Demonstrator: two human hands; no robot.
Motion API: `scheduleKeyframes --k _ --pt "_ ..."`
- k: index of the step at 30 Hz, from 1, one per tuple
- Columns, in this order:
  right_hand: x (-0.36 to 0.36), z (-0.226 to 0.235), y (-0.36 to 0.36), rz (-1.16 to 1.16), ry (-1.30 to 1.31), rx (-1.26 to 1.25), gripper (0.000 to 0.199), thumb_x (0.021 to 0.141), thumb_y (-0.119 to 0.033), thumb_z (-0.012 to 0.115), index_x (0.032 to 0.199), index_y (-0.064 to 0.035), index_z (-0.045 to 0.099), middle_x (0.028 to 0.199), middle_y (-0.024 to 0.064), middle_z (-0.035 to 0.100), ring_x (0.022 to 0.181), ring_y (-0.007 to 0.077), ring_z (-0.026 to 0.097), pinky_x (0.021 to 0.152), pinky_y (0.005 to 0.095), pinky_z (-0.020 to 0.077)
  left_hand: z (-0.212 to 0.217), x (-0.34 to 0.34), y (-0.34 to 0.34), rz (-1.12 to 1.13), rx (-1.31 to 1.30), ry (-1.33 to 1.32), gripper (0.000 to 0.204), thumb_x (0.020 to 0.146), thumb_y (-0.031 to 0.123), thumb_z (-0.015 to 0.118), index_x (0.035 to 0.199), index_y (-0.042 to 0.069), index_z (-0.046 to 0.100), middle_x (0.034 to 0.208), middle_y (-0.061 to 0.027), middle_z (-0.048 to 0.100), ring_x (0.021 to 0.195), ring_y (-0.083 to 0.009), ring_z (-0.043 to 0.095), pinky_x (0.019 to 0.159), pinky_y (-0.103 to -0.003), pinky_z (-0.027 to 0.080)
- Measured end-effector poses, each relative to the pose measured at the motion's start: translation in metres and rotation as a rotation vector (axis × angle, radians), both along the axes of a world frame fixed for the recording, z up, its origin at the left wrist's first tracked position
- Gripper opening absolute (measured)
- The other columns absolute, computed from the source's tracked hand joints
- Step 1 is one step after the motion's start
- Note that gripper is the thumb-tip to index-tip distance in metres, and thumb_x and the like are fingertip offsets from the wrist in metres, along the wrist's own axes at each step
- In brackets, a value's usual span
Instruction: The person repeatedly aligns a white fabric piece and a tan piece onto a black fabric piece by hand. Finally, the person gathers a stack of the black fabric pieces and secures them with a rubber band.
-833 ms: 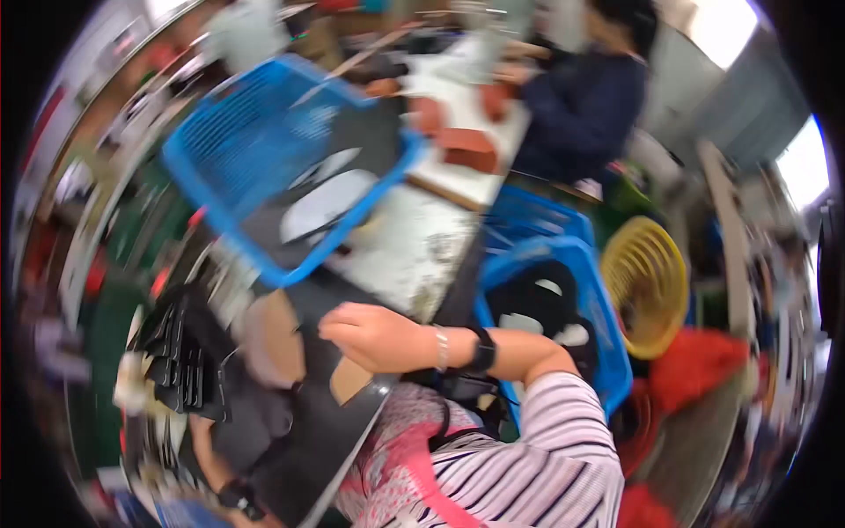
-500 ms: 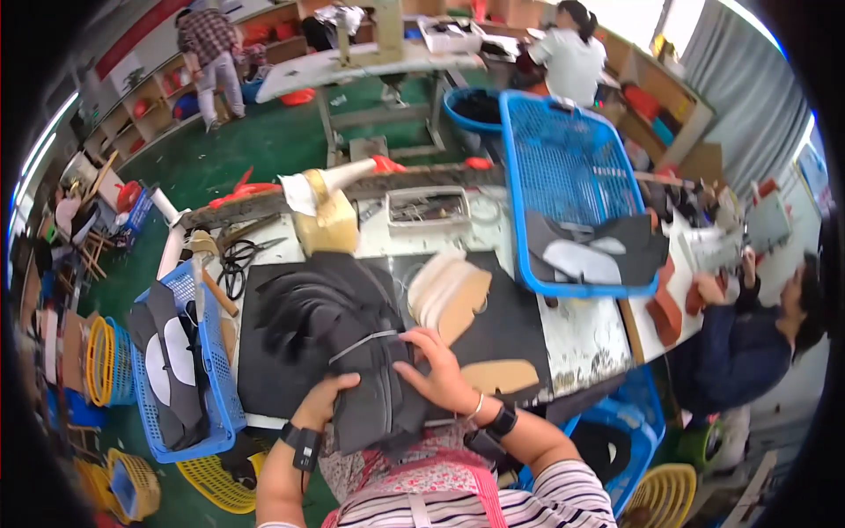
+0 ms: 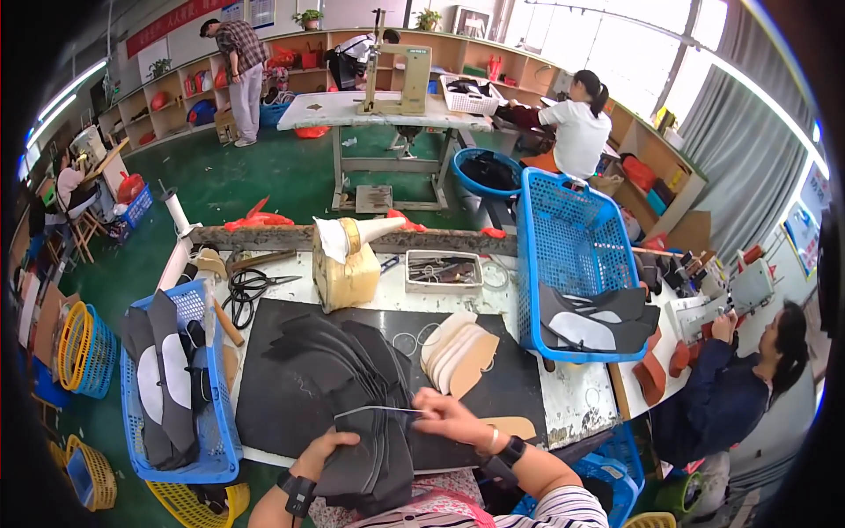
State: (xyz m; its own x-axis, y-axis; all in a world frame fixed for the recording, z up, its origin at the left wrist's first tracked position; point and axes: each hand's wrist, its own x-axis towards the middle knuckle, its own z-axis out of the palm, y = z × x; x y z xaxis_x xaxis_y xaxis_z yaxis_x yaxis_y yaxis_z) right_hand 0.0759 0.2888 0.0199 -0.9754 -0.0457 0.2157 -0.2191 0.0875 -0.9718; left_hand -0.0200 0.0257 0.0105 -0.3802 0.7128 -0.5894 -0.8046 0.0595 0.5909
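Note:
A thick fanned stack of black cut pieces lies on a dark work mat, its near end hanging toward my lap. My left hand grips the stack's near left side, thumb on top and the fingers hidden beneath. Across the bundle runs a thin pale grey band. Its right end is pinched in my closed right hand, pulled out straight beside the stack. Beyond that hand sits a smaller pile of cream and tan pieces, with another tan piece partly behind my right wrist.
Blue baskets with black-and-white pieces stand at left and right. Along the bench's back are black scissors, a yellowish block and a tool tray. A co-worker sits at the right; other people are farther back.
My right hand has gone from spread fingers on the bundle to a pinch on the band, drawing it rightward. The left hand still holds the stack. The view has tilted up.

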Motion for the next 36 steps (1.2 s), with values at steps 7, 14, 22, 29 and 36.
scheduleKeyframes --k 7,14,22,29,36 --pt "-0.011 0.02 -0.019 -0.036 -0.259 -0.215 0.034 0.09 -0.007 0.062 0.064 -0.0037 0.042 0.072 0.0008 0.043 0.064 0.0113 0.042 0.06 0.0277 0.0362 -0.003 -0.025 -0.003 -0.207 0.081 -0.033 0.052 0.075 0.001 0.068 0.125 -0.003 0.053 0.107 -0.011 0.066 0.091 -0.0202 0.066 0.081 -0.03 0.054" --pt "0.005 0.006 -0.08 0.189 0.022 -0.126 0.034 0.089 -0.008 0.063 0.066 -0.0023 0.039 0.068 0.004 0.037 0.062 0.0133 0.036 0.056 0.03 0.0319 -0.05 -0.034 -0.042 -0.312 0.146 -0.101 0.059 0.073 0.0 0.072 0.128 -0.004 0.05 0.111 -0.0114 0.065 0.095 -0.0191 0.064 0.085 -0.028 0.051" --pt "0.036 -0.037 -0.064 0.42 -0.02 0.166 0.025 0.079 -0.002 0.063 0.07 -0.0019 0.04 0.069 0.0069 0.036 0.063 0.0207 0.038 0.057 0.0328 0.0333 -0.006 -0.006 -0.053 -0.424 -0.048 0.609 0.067 0.069 0.013 0.082 0.127 -0.003 0.051 0.121 -0.0085 0.06 0.111 -0.017 0.054 0.099 -0.029 0.041" --pt "0.03 -0.014 -0.096 0.449 -0.041 0.072 0.021 0.077 -0.003 0.063 0.07 -0.0005 0.044 0.068 0.0112 0.042 0.061 0.025 0.042 0.056 0.0359 0.0364 -0.011 -0.01 -0.058 -0.346 -0.056 0.198 0.071 0.069 0.018 0.083 0.128 -0.003 0.05 0.124 -0.0098 0.059 0.114 -0.0175 0.052 0.1 -0.029 0.039" --pt "0.033 -0.014 -0.036 0.1 0.031 0.161 0.037 0.075 -0.008 0.072 0.059 -0.0044 0.039 0.057 0.0057 0.038 0.052 0.0219 0.039 0.049 0.0348 0.0326 -0.001 0.008 -0.053 -0.464 -0.179 0.405 0.086 0.066 0.026 0.087 0.133 -0.005 0.044 0.13 -0.0138 0.054 0.12 -0.0209 0.049 0.102 -0.03 0.039"
